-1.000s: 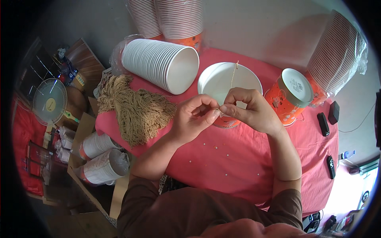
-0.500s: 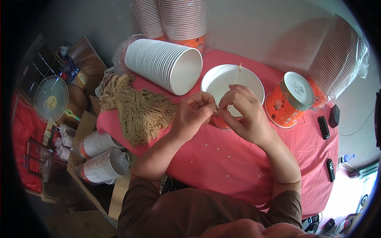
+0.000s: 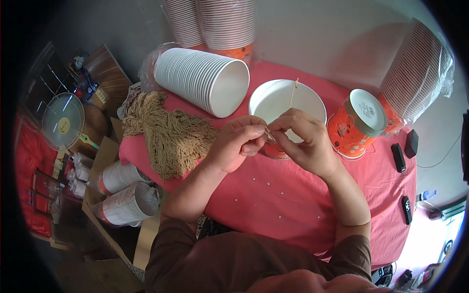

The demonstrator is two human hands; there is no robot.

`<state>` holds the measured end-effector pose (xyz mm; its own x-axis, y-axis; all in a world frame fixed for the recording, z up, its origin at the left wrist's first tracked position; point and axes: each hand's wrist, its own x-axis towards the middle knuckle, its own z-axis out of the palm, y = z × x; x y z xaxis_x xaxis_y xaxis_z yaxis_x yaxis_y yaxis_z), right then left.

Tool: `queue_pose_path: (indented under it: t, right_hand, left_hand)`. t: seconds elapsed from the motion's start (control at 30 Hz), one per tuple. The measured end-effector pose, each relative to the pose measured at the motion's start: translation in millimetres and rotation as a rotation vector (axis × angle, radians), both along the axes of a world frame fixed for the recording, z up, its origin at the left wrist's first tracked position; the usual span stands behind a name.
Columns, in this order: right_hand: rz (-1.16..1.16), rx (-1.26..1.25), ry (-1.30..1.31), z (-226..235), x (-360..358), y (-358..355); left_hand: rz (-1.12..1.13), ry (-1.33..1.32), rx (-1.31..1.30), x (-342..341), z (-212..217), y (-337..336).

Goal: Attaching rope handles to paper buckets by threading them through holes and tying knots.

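Note:
A white-lined paper bucket [image 3: 267, 100] with an orange outside stands upright in front of me. A thin tan cord [image 3: 294, 91] is attached at its far rim and hangs down inside. Over the near rim, my left hand [image 3: 235, 144] pinches a short bit of cord between thumb and fingers. Its fingertips meet those of my right hand [image 3: 307, 142], closed on the same cord. The fingers hide the cord's end and part of the near rim. Left of my hands lies a thick bundle of tan cords [image 3: 176, 139].
A nested stack of buckets [image 3: 195, 78] lies on its side behind the cords. An upside-down orange bucket [image 3: 349, 129] with a cord stands at right, before a plastic-wrapped stack [image 3: 415, 73]. Small white bits dot the red tablecloth [image 3: 293, 234]. A cardboard box [image 3: 105, 161] sits at left.
My left hand has turned slightly, its thumb now lying along the fingers, and the right fingertips have closed in beside it. The bucket has shifted very slightly right.

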<state>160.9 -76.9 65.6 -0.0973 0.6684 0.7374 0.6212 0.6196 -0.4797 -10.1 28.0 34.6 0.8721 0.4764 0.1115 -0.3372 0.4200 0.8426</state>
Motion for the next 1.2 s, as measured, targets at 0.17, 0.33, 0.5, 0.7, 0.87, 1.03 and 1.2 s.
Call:
queue_pose_path:
  t: [0.17, 0.33, 0.5, 0.7, 0.87, 1.03, 1.2]
  right_hand:
    - [0.042, -0.123, 0.098, 3, 0, -3]
    - [0.027, -0.113, 0.115, -2, 1, -2]
    - [0.006, -0.038, 0.097, -1, 1, 0]
    - [-0.190, 0.138, -0.161, -4, 7, 4]
    - [-0.292, 0.170, -0.337, -2, 9, 3]
    - [-0.403, 0.172, -0.487, 0, 13, 3]
    - [-0.459, 0.171, -0.570, 1, 18, 2]
  left_hand:
    - [0.020, -0.036, 0.016, 0, -7, 1]
    - [0.085, -0.069, 0.089, 0, -9, -1]
    - [0.202, -0.052, 0.309, 0, -9, -5]
    - [0.494, 0.047, 0.670, 6, 1, -14]
    - [0.491, 0.091, 0.665, 3, 0, -10]
    - [0.526, 0.079, 0.658, 5, 1, -11]
    - [0.518, 0.089, 0.822, 4, -3, -8]
